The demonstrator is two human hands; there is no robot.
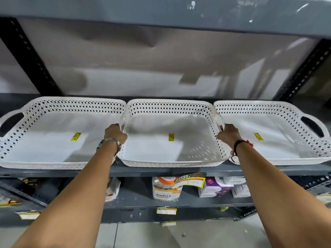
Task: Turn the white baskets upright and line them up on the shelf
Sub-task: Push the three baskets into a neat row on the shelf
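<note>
Three white perforated baskets stand upright side by side on the grey shelf point(161, 171). Each has a yellow sticker on its floor. The middle basket point(172, 159) is held at both side handles: my left hand point(115, 134) grips its left handle and my right hand point(228, 134) grips its right handle. The left basket point(44, 158) and the right basket point(279, 154) flank it, touching or nearly touching its sides. My left wrist wears a metal watch, my right wrist a black and red thread band.
Black perforated uprights point(26, 56) frame the bay on both sides, with another grey shelf point(161, 17) overhead. On the lower shelf stand a Fitfizz jar point(165, 189), purple and white boxes point(218, 187) and a dark crate point(23, 194). Price tags point(166, 211) hang from the shelf edges.
</note>
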